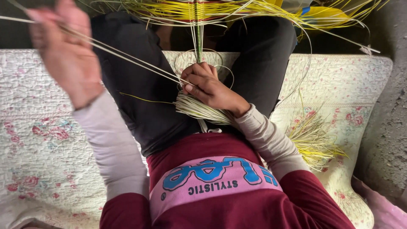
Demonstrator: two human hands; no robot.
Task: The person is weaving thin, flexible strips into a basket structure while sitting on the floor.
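My left hand (65,51) is raised at the upper left, closed on a few thin pale straw strands (127,59) pulled taut toward my lap. On my lap, my right hand (207,87) grips a thick bundle of pale straw strips (199,110), holding the point where the taut strands meet it. A green strip (198,38) runs upward from my right hand to a yellow, red and green woven piece (199,10) at the top.
I sit on a white floral quilted mat (38,140). A loose pile of yellow-green straw (313,140) lies on the mat at my right. Grey concrete floor (388,135) borders the mat on the right. Loose strands spread from the weaving.
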